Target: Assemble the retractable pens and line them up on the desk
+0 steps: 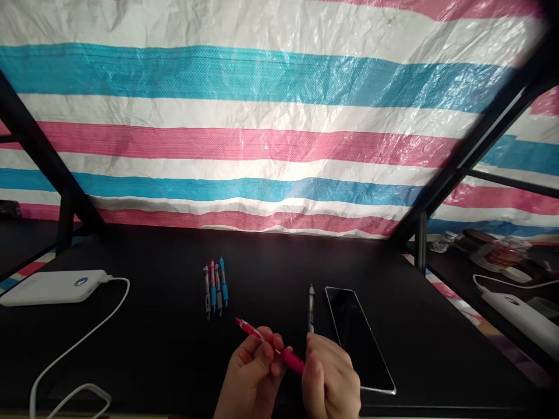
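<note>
My left hand (257, 369) pinches a red pen part (250, 329) whose tip points up and to the left. Close beside it, my right hand (331, 375) is closed, with a pink grip piece (293, 361) between the two hands, touching its fingers. A thin refill shows between the red part and the pink piece. Just beyond my right knuckles lies a clear and dark pen (311, 305), its lower end hidden by the hand. Several pens (213, 291) in red, blue and grey lie side by side on the black table (166, 361).
A phone (360, 337) lies right of my right hand. At the left sits a white power bank (55, 287) with a looping cable (87, 331). Black frame bars (471, 139) flank a striped sheet (262, 145). Another power bank (524, 317) is at the far right.
</note>
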{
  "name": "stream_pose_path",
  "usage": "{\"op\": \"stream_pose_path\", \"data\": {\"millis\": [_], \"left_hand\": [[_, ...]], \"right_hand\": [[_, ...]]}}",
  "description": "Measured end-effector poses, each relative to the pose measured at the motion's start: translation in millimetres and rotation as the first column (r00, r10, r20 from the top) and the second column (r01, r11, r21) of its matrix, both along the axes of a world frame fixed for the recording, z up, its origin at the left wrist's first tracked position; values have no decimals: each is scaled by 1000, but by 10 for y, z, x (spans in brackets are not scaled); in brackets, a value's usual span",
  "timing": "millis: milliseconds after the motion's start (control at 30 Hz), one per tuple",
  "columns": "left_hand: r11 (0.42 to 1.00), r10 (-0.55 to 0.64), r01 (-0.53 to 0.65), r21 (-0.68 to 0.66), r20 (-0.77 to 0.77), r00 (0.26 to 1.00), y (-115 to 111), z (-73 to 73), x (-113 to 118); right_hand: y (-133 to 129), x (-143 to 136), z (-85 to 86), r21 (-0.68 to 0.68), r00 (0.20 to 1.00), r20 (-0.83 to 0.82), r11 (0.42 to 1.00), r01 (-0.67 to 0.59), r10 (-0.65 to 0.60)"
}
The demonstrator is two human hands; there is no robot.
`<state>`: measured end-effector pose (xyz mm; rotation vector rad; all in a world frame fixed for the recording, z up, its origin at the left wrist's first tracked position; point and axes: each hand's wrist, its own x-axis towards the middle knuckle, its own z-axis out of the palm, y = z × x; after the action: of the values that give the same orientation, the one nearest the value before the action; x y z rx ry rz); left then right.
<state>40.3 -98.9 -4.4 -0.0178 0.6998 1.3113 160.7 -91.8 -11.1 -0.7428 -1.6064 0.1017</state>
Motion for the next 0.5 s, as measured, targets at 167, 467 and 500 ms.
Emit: {"op": "stream_pose_path", "data": {"millis": [167,467,500], "left_hand": [[960,-2,42,277,-143,990,65,-69,6],[890,-150,276,363,-338,929,105,-115,-214],[879,-190,315,358,-343,920,95,-99,-223]], "right_hand": [[19,-157,-252,-612,803,-594,673,-415,-45],[-104,13,-75,-566,545,-820,-112,-817,176],[-109,17,-70,-550,517,-828,-136,-824,216]]}}
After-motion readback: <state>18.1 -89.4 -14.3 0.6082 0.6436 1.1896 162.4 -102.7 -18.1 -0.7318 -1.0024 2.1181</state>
